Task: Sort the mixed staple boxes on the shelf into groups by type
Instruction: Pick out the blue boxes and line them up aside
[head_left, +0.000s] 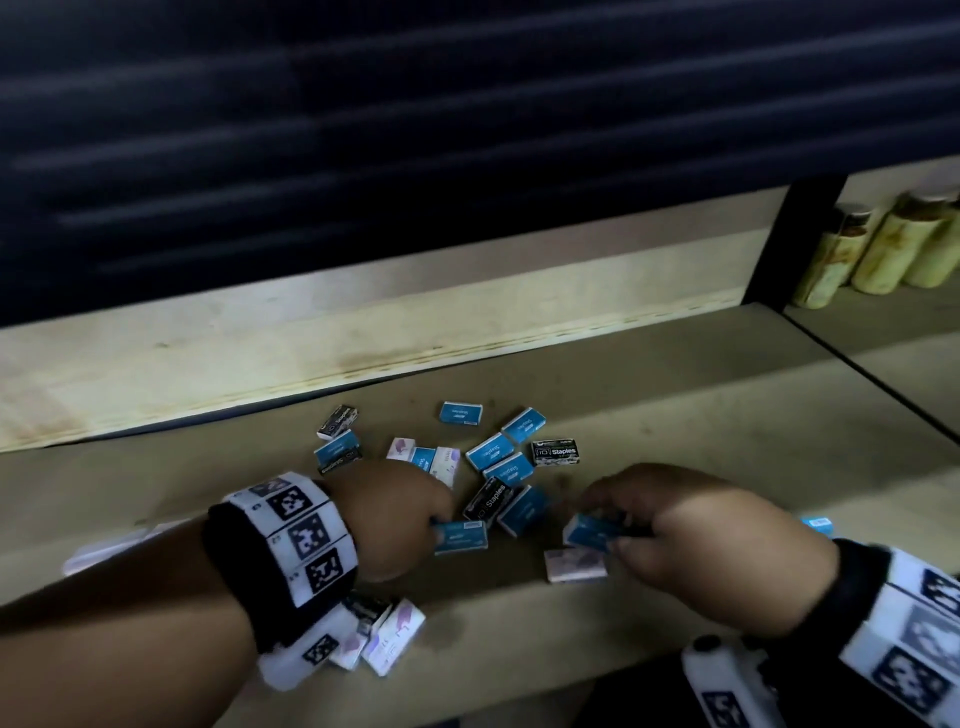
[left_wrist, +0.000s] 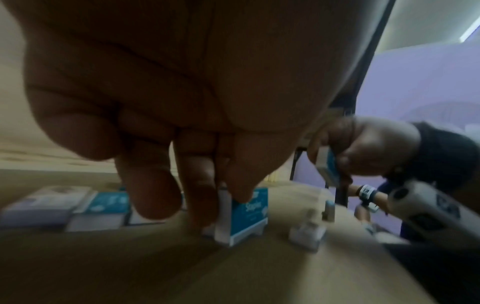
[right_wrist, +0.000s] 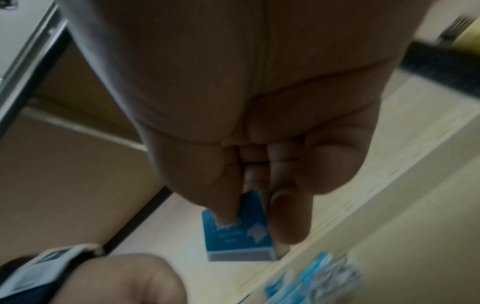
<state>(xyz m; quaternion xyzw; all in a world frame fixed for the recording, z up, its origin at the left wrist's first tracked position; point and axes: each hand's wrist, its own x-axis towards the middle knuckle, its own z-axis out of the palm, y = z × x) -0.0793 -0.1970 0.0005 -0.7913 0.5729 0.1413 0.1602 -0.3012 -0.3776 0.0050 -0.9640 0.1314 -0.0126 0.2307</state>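
Small staple boxes lie mixed on the wooden shelf (head_left: 675, 415): several blue ones (head_left: 488, 451), black ones (head_left: 556, 452) and white-purple ones (head_left: 400, 448). My left hand (head_left: 395, 514) pinches a blue box (head_left: 461, 536) by its end; in the left wrist view that blue box (left_wrist: 249, 214) stands on its edge on the shelf under my fingertips. My right hand (head_left: 691, 530) pinches another blue box (head_left: 589, 531), and in the right wrist view thumb and fingers clamp this blue box (right_wrist: 239, 232) above the shelf. A white-purple box (head_left: 574, 564) lies just below it.
Near the front edge under my left wrist lie white-purple boxes (head_left: 392, 642) and a black one (head_left: 366, 610). One blue box (head_left: 816, 525) sits beyond my right hand. Yellowish jars (head_left: 883, 249) stand on the neighbouring shelf at right. A raised wooden back board (head_left: 311, 353) borders the shelf.
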